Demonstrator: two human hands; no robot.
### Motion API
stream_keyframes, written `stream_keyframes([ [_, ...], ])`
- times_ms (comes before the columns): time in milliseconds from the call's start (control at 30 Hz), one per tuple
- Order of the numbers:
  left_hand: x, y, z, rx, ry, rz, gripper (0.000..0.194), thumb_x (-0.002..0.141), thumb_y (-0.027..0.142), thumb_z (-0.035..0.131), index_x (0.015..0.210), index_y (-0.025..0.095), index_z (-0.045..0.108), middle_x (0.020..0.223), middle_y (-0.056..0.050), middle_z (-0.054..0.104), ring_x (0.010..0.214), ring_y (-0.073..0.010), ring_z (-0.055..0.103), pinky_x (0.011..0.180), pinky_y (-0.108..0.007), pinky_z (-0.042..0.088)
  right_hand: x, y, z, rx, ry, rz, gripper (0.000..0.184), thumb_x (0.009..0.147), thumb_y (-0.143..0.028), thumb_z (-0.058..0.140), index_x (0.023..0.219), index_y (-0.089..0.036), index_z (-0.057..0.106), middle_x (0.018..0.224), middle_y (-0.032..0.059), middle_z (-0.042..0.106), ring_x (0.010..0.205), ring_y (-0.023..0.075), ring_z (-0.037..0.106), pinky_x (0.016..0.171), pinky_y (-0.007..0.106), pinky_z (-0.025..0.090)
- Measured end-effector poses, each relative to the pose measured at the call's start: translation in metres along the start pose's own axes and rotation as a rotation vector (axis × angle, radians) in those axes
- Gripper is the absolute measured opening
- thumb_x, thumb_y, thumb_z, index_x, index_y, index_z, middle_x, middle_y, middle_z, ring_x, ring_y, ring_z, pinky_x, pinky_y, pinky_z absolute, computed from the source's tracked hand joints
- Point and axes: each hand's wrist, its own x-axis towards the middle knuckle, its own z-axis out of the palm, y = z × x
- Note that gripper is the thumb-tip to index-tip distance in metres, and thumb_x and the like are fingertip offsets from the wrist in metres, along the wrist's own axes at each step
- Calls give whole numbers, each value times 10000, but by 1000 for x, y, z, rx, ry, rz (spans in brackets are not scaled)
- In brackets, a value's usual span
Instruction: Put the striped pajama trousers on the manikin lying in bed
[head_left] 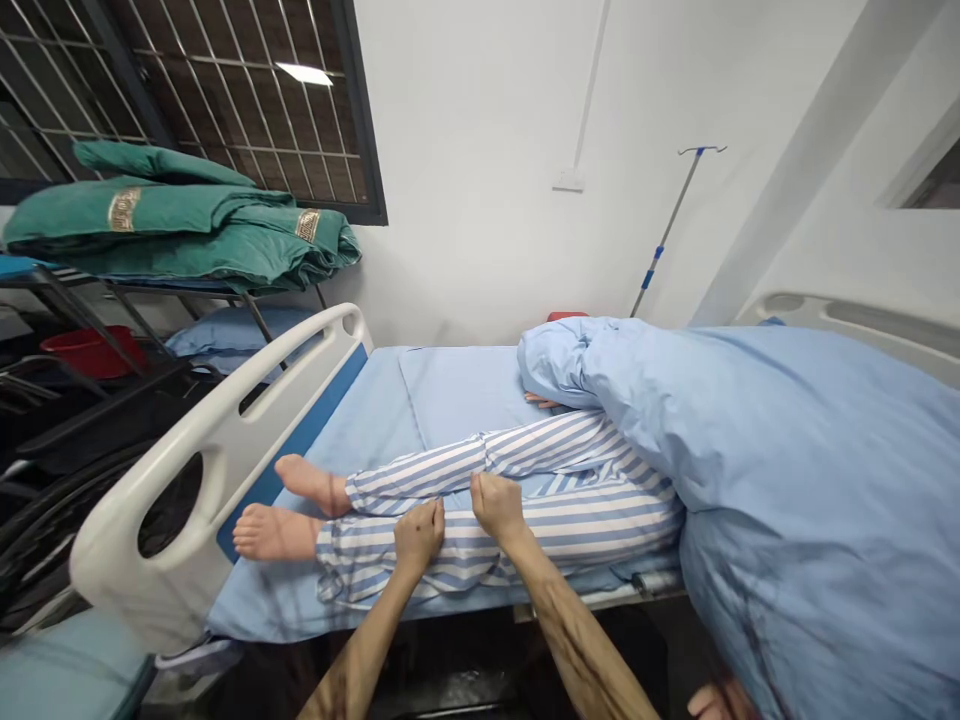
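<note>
Two legs in blue-and-white striped trousers [577, 520] lie stretched out on the bed, with bare feet [274, 530] towards the footboard. Whether they belong to a person or a manikin I cannot tell. My left hand [418, 537] is closed in a fist at the nearer leg, around the shin. Further right, my right hand [497, 506] is also a fist, over the knee area between the two legs. No cloth shows pinched in either fist. A light blue quilt [787, 430] covers the body from the thighs up, and fingertips [538, 400] poke out from beneath its edge.
A white and blue footboard [217, 430] closes the bed's left end. Beyond it, folded green bedding [180, 220] lies on a rack, with a red basin [94, 352] below and a wheelchair [45, 520] nearby. An IV pole [667, 230] stands behind. Fingers [716, 702] show bottom right.
</note>
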Motion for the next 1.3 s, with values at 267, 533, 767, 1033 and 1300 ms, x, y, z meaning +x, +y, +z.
stream_keyframes([
  [267, 1, 3, -6, 21, -36, -18, 419, 900, 348, 339, 650, 197, 640, 643, -62, 681, 584, -158, 582, 536, -236, 240, -39, 19, 32, -133, -167, 144, 376, 934, -259, 341, 782, -147, 666, 687, 111, 676, 663, 198, 646, 570, 260, 381],
  [533, 23, 28, -47, 22, 22, 84, 421, 866, 311, 399, 511, 179, 582, 516, -40, 616, 506, -128, 525, 521, -242, 227, -41, 17, 31, -122, -170, 158, 382, 927, -269, 340, 814, -139, 682, 725, 130, 695, 693, 226, 668, 594, 285, 429],
  [767, 42, 63, -56, -89, 93, 238, 439, 879, 313, 367, 489, 197, 531, 516, -39, 583, 540, -141, 532, 559, -273, 307, -39, 20, 32, -128, -105, 232, 373, 919, -275, 366, 760, -180, 690, 666, 98, 699, 619, 212, 664, 538, 255, 393],
  [1033, 2, 53, 18, -76, -153, 288, 292, 812, 226, 418, 564, 235, 571, 632, -72, 646, 647, -214, 604, 587, -311, 374, -40, 26, 30, -48, -120, 263, 339, 897, -246, 402, 686, -211, 664, 689, 31, 711, 656, 150, 654, 547, 217, 327],
  [1300, 2, 58, 8, -45, -111, 255, 289, 811, 214, 405, 568, 198, 561, 630, -83, 649, 638, -203, 592, 571, -301, 317, -32, 26, -5, -75, -211, 177, 329, 894, -274, 422, 759, -155, 698, 745, 98, 719, 662, 154, 638, 575, 219, 344],
])
